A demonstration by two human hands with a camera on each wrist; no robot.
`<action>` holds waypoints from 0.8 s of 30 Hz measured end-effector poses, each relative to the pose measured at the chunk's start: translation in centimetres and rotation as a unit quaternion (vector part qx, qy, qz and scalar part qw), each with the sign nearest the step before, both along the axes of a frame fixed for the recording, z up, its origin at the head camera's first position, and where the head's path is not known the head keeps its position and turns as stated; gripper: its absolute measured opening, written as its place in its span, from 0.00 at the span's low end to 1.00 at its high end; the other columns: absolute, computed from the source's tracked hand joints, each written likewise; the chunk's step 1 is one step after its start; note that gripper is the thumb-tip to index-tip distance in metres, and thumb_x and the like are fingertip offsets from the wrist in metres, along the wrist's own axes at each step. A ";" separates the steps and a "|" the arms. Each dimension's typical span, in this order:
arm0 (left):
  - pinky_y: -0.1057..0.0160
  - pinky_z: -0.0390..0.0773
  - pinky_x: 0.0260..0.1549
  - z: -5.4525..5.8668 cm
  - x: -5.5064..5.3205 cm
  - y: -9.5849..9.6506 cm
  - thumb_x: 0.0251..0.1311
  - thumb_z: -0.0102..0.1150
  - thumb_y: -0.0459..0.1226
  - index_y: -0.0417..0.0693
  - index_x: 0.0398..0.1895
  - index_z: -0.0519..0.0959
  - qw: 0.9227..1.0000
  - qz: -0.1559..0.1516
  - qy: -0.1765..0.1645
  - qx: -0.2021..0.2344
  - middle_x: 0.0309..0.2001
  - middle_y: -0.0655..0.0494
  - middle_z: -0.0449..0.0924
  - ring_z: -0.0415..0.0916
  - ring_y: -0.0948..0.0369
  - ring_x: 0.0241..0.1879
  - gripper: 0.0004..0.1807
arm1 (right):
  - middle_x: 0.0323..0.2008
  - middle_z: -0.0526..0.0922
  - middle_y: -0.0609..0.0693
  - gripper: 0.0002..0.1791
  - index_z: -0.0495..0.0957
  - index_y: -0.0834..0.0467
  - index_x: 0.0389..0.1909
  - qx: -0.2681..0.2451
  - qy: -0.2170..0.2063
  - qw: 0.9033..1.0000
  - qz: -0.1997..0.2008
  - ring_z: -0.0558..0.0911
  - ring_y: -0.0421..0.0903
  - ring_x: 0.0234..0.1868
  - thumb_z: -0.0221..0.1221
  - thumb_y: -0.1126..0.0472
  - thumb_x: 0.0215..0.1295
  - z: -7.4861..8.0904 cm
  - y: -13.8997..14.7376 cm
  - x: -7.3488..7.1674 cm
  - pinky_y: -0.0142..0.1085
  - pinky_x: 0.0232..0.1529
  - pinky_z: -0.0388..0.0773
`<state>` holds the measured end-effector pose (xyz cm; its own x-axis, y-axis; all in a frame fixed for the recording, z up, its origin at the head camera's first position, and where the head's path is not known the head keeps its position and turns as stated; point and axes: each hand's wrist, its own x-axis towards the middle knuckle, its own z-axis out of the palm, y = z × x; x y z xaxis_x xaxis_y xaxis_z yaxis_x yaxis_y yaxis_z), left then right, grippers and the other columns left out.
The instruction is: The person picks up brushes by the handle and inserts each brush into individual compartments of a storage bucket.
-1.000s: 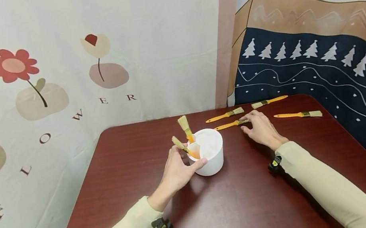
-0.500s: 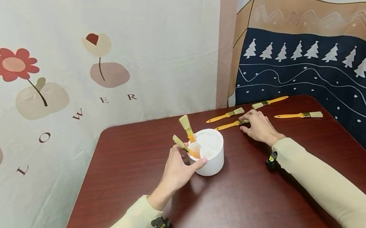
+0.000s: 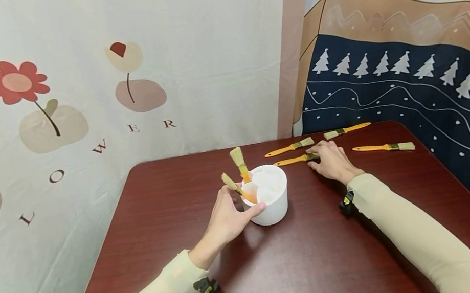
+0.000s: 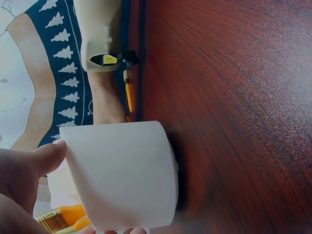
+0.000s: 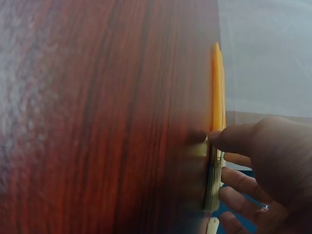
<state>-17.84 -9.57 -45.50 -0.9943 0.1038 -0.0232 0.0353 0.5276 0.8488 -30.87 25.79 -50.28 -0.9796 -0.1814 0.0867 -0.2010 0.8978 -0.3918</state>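
Observation:
My left hand (image 3: 227, 218) grips the near left side of a white round tub (image 3: 278, 205), thumb at the rim. Inside, the tub is divided. Two paintbrushes stand bristles up in its left compartments: one upright at the back (image 3: 239, 161), one leaning left (image 3: 231, 183). With my right hand (image 3: 333, 163) I pinch a yellow-handled paintbrush (image 3: 290, 161) near its metal band. In the right wrist view the thumb lies against this paintbrush (image 5: 218, 92), which is low at the table surface; the other fingers are partly behind it.
Three more yellow-handled paintbrushes lie around my right hand: one behind left (image 3: 284, 150), one at the back edge (image 3: 351, 129), one to the right (image 3: 375, 148). The dark red table (image 3: 302, 270) meets printed cloth walls (image 3: 208, 42) behind and right.
My right wrist has shifted slightly left and away from me, its fingers staying at the same paintbrush. The left hand and the tub look unmoved.

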 end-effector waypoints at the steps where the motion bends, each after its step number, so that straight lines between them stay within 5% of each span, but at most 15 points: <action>1: 0.42 0.85 0.72 0.0 0.0 0.0 0.63 0.87 0.52 0.45 0.76 0.75 1.000 0.000 0.000 -0.001 0.69 0.44 0.80 0.88 0.46 0.68 0.45 | 0.75 0.82 0.70 0.27 0.83 0.64 0.76 0.002 0.001 1.000 0.000 0.76 0.72 0.75 0.69 0.58 0.83 0.0 0.0 0.0 0.72 0.73 0.73; 13: 0.42 0.85 0.72 0.2 -0.1 0.1 0.63 0.87 0.52 0.44 0.76 0.75 1.000 -0.006 0.006 -0.002 0.70 0.43 0.80 0.88 0.45 0.68 0.45 | 0.61 0.90 0.66 0.18 0.91 0.63 0.64 -0.008 0.016 1.000 -0.010 0.80 0.67 0.65 0.70 0.58 0.82 -0.3 0.4 0.5 0.66 0.66 0.76; 24: 0.46 0.85 0.67 0.2 -0.1 0.1 0.62 0.87 0.52 0.44 0.76 0.75 1.000 -0.005 0.004 -0.009 0.67 0.43 0.80 0.88 0.48 0.64 0.45 | 0.59 0.90 0.66 0.15 0.92 0.63 0.59 -0.018 0.016 0.999 -0.022 0.84 0.68 0.63 0.71 0.58 0.81 -0.2 0.4 1.3 0.65 0.66 0.80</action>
<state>-17.90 -9.51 -45.27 -0.9935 0.1129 -0.0168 0.0474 0.5417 0.8392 -29.53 26.20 -50.48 -0.9832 -0.1348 0.1230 -0.1746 0.8918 -0.4174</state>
